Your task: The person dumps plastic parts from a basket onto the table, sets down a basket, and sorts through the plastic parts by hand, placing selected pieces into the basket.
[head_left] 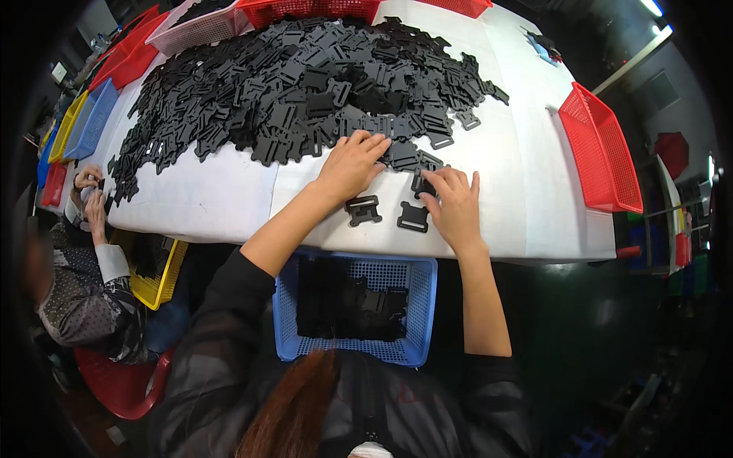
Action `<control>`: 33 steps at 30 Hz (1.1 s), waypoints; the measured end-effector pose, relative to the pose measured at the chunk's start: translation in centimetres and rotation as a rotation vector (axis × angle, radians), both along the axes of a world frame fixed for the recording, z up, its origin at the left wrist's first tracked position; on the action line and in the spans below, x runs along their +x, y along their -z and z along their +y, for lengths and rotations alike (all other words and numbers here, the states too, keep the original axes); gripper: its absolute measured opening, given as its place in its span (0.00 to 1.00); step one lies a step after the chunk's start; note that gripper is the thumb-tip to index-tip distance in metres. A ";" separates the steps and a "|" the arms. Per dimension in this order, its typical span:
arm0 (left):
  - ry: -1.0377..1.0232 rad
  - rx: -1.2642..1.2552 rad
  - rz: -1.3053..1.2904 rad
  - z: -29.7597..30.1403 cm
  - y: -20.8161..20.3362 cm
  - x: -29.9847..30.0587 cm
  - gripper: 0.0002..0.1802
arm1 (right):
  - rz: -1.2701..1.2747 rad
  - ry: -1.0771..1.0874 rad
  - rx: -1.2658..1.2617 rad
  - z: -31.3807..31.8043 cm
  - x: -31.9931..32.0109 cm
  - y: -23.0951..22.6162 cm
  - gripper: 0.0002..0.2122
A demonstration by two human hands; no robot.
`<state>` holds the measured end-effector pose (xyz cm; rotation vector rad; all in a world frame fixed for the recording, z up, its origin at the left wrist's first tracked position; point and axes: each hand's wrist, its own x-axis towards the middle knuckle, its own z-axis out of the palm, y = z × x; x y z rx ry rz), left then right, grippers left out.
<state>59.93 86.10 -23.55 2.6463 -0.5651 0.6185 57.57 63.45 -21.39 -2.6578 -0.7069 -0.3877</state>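
Observation:
A large heap of flat black plastic buckles [282, 91] covers the far side of the white table. My left hand [353, 162] lies at the heap's near edge, its fingers stretched out over the nearest buckles; whether the fingertips grip one is hidden. To its right, my right hand [456, 204] has thumb and fingers closed on a black buckle [418, 183], partly covered by the fingers. Two more pieces lie on the cloth nearer me: a left buckle [363, 210] below my left hand, and a right buckle [413, 217] beside my right thumb.
Below the table edge in front of me, a blue basket [280, 324] holds black pieces. A red basket [603, 153] stands at the table's right edge. More baskets line the far and left sides. At the left, a co-worker [92, 298] sits beside a yellow basket [169, 278].

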 end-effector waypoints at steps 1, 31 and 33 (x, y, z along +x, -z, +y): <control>0.060 0.028 0.037 0.3 0.0 0.2 0.22 | -0.034 -0.023 0.021 0.4 -0.1 0.2 0.15; 0.066 -0.130 0.047 1.5 -2.0 -9.1 0.17 | -0.061 -0.125 0.235 1.8 2.1 -1.2 0.15; 0.072 -0.069 0.025 1.3 -1.4 -11.6 0.17 | -0.112 -0.105 0.237 1.6 0.9 -0.8 0.13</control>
